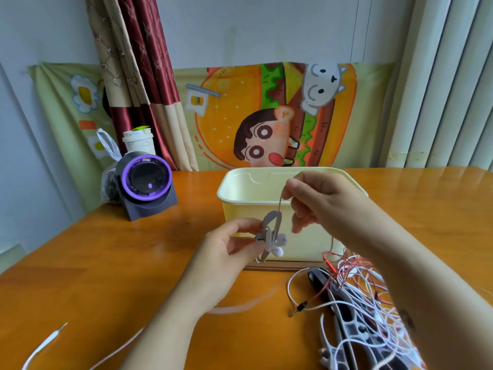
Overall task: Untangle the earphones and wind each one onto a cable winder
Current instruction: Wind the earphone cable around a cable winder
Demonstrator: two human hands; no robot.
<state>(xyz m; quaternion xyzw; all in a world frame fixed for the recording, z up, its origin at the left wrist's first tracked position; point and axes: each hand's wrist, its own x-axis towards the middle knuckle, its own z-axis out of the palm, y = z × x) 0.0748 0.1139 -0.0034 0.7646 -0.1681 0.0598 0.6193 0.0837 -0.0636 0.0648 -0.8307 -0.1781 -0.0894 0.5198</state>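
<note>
My left hand (226, 249) pinches a grey cable winder (266, 233) held upright above the table, with white earbuds (280, 243) hanging at its side. My right hand (317, 198) pinches the earphone's flat grey-white cable (280, 202) just above the winder, in front of the cream box. A loose stretch of the same white cable (234, 308) trails down across the table toward the lower left. At the lower right lies a tangle of white and red earphone cables (360, 295) with a jack plug (300, 308) sticking out.
A cream plastic box (240, 206) stands open behind my hands on the orange wooden table (106, 263). A purple-ringed black device (146, 182) and a cup (138, 141) sit at the back left. Black and white winders (344, 340) lie under the tangle.
</note>
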